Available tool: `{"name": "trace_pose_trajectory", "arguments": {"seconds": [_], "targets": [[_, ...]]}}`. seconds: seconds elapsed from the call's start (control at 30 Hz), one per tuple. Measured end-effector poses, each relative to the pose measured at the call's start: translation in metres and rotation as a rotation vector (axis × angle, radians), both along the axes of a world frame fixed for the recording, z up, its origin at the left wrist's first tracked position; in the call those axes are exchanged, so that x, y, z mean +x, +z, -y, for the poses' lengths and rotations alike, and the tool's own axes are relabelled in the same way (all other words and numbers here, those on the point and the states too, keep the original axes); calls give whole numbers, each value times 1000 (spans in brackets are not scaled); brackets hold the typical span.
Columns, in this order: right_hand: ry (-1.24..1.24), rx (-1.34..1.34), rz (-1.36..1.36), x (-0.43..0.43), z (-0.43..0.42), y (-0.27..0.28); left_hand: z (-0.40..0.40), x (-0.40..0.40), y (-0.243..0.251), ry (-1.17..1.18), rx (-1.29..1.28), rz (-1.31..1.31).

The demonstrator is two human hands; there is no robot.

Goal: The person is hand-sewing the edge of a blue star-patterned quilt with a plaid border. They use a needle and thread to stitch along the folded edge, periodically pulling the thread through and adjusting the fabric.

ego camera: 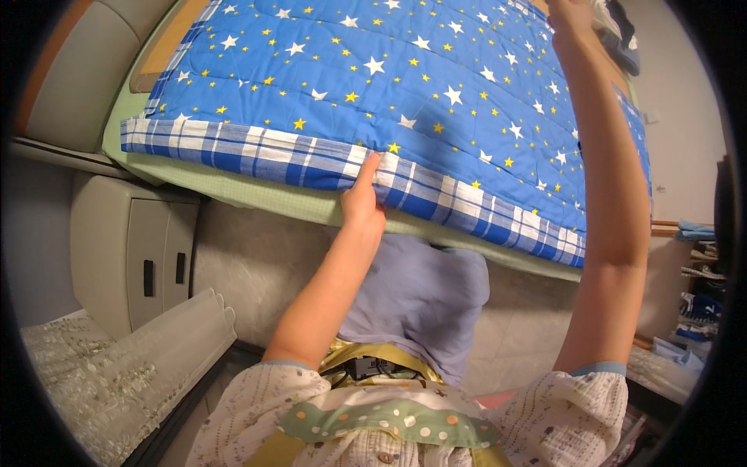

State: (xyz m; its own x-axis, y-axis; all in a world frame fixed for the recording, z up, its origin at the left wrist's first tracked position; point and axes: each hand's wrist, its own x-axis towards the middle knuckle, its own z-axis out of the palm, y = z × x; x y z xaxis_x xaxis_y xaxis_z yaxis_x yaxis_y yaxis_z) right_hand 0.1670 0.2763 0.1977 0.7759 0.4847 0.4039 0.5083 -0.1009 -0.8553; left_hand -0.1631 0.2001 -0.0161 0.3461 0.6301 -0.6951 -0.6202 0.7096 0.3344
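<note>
A blue quilt [402, 87] with white and yellow stars lies spread over a bed. Its near edge carries a blue-and-white plaid border [274, 146]. My left hand [363, 201] grips this border near its middle, one digit laid on top and the other fingers hidden. Far out to the upper right, my right hand [572, 26] is at the quilt's far edge. The picture's top cuts it off, so its hold is unclear. My right forearm covers part of the quilt's right side. Below the border shows a pale green sheet [233, 190] on the mattress.
A padded headboard [81, 76] rises at the left, above a grey nightstand [149, 257] with black handles. A white lace curtain [146, 373] hangs at lower left. Dark clothes [621, 35] lie past the far right corner. Shelves with folded clothes [697, 306] stand at the right.
</note>
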Motion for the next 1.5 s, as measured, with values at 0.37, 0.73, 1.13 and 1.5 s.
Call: {"name": "trace_pose_trajectory", "arguments": {"seconds": [0.37, 0.73, 1.13, 1.5], "targets": [[348, -666, 326, -27, 80, -107, 2, -3, -17, 45, 26, -86], [415, -223, -652, -69, 174, -145, 27, -49, 2, -327, 46, 217], [231, -474, -103, -112, 165, -166, 59, -62, 30, -788, 462, -130], [-126, 287, -520, -176, 308, -173, 67, -37, 43, -618, 1652, -770]]}}
